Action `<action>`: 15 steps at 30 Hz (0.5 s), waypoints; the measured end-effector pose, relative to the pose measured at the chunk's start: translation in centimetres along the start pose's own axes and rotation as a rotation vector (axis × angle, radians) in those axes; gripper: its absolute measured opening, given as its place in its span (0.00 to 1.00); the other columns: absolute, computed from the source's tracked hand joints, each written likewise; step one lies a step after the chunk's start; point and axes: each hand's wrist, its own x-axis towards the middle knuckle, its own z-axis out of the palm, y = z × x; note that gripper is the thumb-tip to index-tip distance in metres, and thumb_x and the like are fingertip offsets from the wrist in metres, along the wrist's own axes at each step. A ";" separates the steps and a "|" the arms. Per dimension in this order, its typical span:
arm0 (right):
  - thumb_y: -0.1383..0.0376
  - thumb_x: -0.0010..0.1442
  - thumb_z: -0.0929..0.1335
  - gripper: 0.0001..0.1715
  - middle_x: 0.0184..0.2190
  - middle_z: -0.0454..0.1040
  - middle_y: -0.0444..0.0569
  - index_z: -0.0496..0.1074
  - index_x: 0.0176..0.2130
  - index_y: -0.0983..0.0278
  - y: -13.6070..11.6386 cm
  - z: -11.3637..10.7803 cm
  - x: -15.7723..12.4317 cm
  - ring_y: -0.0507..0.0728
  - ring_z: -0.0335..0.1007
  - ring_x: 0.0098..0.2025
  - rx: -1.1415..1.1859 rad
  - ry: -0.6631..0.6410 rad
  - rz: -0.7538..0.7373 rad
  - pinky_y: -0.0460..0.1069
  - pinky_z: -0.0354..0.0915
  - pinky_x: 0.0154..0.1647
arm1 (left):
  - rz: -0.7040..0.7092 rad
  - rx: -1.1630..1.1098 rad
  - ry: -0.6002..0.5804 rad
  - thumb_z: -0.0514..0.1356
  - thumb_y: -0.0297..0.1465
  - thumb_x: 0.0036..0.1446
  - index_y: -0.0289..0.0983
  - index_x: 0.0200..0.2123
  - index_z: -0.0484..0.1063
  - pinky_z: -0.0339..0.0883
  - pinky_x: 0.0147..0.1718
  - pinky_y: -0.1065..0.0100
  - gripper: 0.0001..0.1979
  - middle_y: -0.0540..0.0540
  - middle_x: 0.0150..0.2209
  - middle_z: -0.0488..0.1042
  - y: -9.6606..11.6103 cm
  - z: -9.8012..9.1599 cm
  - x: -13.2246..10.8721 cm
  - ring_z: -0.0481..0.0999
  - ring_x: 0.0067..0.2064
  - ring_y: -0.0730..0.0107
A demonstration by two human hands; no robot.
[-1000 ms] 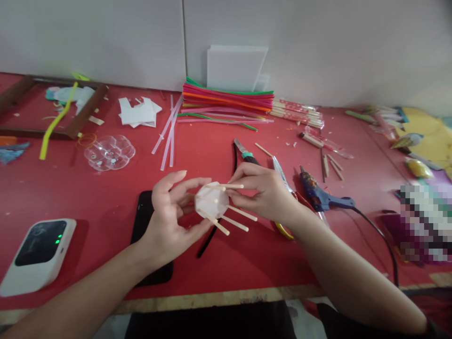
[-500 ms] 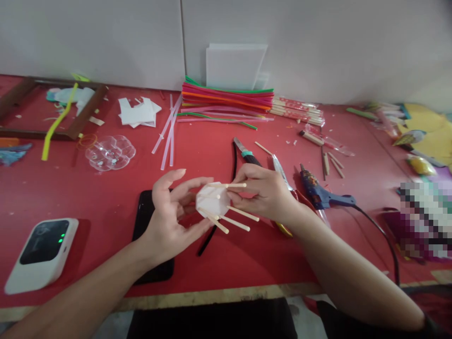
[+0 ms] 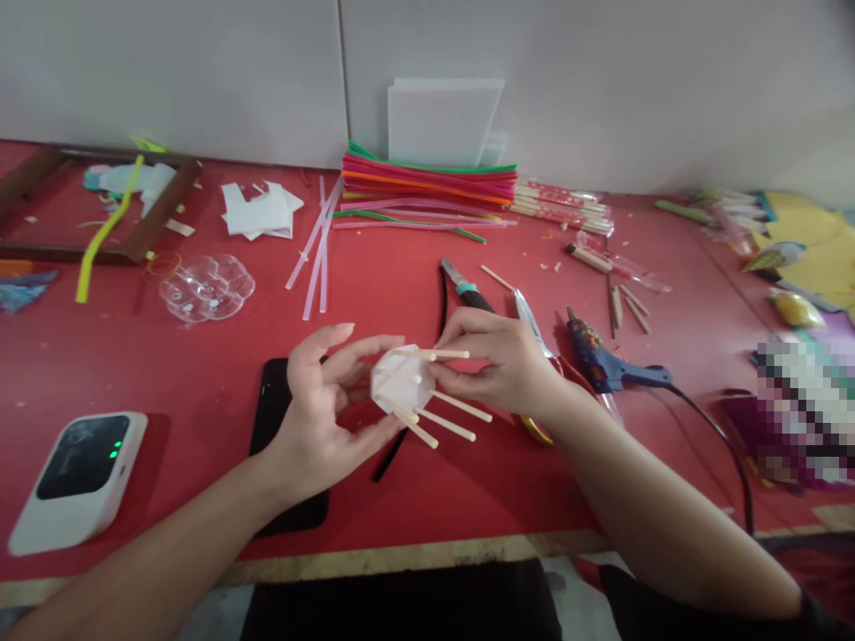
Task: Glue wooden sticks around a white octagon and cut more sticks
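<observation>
While both hands have barely shifted over the past second, the pale polygonal piece between them has turned slightly, so that the free ends of its wooden sticks now sit a little further to the right than they did. The clearest difference is one short-looking stick whose end has drifted rightward across the face of the piece. No stick has visibly come off, so my judgement is that this is a small adjustment or a check of the attached sticks rather than the adding of a new one.

The left hand has a loose, curved grip on the piece, forefinger along the top and thumb beneath. The right hand is drawn nearly closed, nipping the right edge with thumb and fingers; whether it has a stick as well cannot be told.

The piece is held above the red table, at the middle near side. A black smartphone lies partly under the left hand, while scissors are partly covered by the right hand. Just beyond these, the blue glue gun lies on its side, apart from the piece.
</observation>
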 end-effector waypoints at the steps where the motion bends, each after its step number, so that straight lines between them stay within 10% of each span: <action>1: 0.68 0.62 0.71 0.08 0.29 0.73 0.47 0.78 0.30 0.65 -0.1 0.0 0.0 0.50 0.70 0.30 -0.013 -0.004 0.004 0.46 0.68 0.31 | 0.009 0.009 -0.007 0.69 0.17 0.53 0.52 0.62 0.49 0.82 0.47 0.64 0.44 0.45 0.60 0.70 -0.1 0.0 0.0 0.80 0.55 0.62; 15: 0.70 0.63 0.69 0.07 0.32 0.74 0.47 0.78 0.34 0.63 0.0 -0.1 0.1 0.52 0.73 0.35 0.041 0.014 0.015 0.47 0.70 0.36 | -0.028 0.037 0.025 0.70 0.17 0.52 0.51 0.60 0.50 0.83 0.44 0.65 0.43 0.44 0.59 0.71 0.3 -0.1 0.2 0.81 0.54 0.62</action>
